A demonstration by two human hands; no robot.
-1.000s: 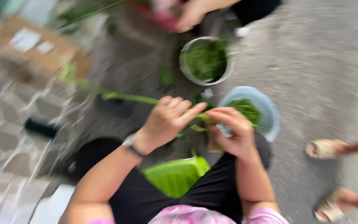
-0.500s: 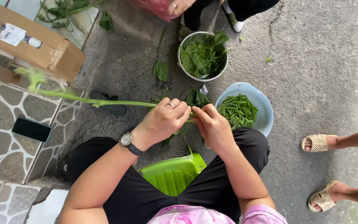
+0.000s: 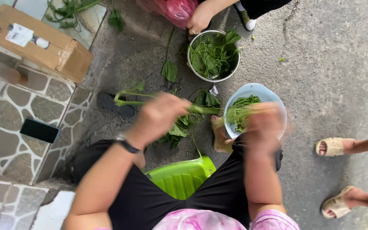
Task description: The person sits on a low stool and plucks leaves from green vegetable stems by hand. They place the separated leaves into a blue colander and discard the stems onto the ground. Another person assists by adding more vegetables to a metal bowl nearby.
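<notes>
My left hand (image 3: 160, 115) grips a long green vegetable stalk (image 3: 128, 99) that runs left over the ground, its leafy part hanging below my hand. Blurred by motion, my right hand (image 3: 264, 121) is over the pale blue colander (image 3: 252, 90) and holds a small piece of green stem above the cut stems lying inside. A dark watch is on my left wrist. I sit on a bright green plastic stool (image 3: 183, 176).
A metal bowl (image 3: 194, 70) of green leaves stands beyond the colander, another person's hand (image 3: 199, 19) on its rim beside a red plastic bag (image 3: 176, 9). A cardboard box (image 3: 39, 42) and a black phone (image 3: 39, 130) lie left. Sandalled feet (image 3: 335, 147) stand right.
My hands, together at the stalk before, have pulled apart: the right moved right over the colander with a broken-off piece, the left stayed on the stalk.
</notes>
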